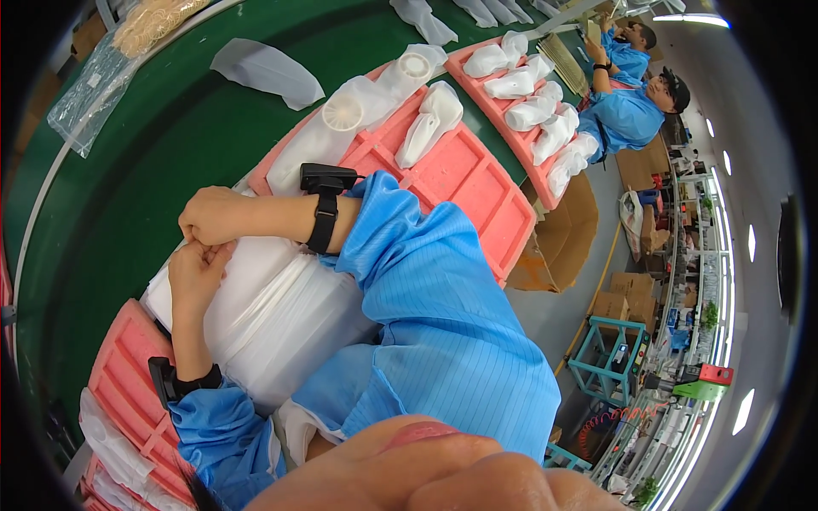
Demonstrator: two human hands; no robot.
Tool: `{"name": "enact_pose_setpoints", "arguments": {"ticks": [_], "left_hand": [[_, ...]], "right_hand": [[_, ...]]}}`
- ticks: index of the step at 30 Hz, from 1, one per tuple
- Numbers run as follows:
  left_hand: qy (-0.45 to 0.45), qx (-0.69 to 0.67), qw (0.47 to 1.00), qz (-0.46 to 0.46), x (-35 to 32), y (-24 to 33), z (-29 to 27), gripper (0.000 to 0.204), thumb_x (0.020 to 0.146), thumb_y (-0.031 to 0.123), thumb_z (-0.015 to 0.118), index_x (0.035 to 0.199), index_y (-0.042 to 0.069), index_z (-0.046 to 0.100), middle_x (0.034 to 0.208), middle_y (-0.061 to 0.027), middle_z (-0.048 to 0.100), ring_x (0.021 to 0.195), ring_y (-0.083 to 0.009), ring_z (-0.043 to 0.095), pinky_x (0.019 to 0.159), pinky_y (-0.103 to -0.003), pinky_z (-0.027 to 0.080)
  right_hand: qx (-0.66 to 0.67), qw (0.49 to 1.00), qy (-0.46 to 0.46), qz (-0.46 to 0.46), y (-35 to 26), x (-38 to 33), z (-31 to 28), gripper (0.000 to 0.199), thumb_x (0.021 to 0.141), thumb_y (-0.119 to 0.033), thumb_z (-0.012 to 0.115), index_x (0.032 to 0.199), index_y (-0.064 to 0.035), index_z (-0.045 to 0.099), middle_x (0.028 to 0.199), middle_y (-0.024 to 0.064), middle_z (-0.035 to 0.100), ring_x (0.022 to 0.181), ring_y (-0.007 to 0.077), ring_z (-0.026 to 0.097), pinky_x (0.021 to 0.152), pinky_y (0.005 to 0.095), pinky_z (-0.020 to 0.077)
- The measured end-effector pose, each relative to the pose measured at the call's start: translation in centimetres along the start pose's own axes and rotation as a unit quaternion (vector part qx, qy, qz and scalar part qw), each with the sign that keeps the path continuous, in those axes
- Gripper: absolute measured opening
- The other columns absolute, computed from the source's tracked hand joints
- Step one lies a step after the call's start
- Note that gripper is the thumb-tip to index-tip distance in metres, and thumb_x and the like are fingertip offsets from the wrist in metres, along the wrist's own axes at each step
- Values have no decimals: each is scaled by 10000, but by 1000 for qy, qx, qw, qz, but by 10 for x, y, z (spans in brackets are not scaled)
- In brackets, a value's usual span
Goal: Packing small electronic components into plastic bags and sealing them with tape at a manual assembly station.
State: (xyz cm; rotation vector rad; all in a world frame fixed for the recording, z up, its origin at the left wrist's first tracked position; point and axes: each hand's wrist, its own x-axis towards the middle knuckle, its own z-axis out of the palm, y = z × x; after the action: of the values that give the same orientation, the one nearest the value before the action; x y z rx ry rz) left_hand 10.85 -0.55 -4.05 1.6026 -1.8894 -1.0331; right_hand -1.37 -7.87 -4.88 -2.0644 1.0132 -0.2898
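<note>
My left hand (pixel 195 277) and my right hand (pixel 213 215) meet at the far edge of a stack of white plastic bags or sheets (pixel 285 319). Fingertips of both hands are pinched close together. Anything between them is too small or hidden to name. Under my wrists the stack lies loosely layered, with folds across its near part. Each wrist wears a black strap with a small black device. Beyond my right forearm, a pink tray (pixel 490 200) bears a white-wrapped item (pixel 430 123) and white round-ended, ribbed pieces (pixel 343 113) in translucent wrap.
Another pink tray (pixel 136 375) with wrapped pieces stands at the left. Farther right, a pink tray (pixel 545 183) holds several white-wrapped items. A translucent bag (pixel 266 72) lies on the green table (pixel 187 111). A cardboard box (pixel 567 234) and two people in blue (pixel 626 119) are beyond.
</note>
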Motion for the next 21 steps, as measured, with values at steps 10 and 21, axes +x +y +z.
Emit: {"name": "enact_pose_setpoints", "arguments": {"ticks": [10,21], "left_hand": [[-1,-2,1000,18,1,-6,1,282,838,206,672,658,2,597,479,-4,510,395,-72,465,380,-237,337],[5,-3,1000,7,0,-4,1,259,835,192,670,675,-3,609,490,-2,515,398,-70,468,380,-235,337]], "right_hand": [[-12,1000,8,-10,4,2,3,147,689,-71,569,761,-104,693,753,74,674,739,240,640,683,357,494],[-7,1000,11,-15,4,3,4,145,686,-73,572,759,-105,694,747,74,673,736,239,640,684,353,495]]}}
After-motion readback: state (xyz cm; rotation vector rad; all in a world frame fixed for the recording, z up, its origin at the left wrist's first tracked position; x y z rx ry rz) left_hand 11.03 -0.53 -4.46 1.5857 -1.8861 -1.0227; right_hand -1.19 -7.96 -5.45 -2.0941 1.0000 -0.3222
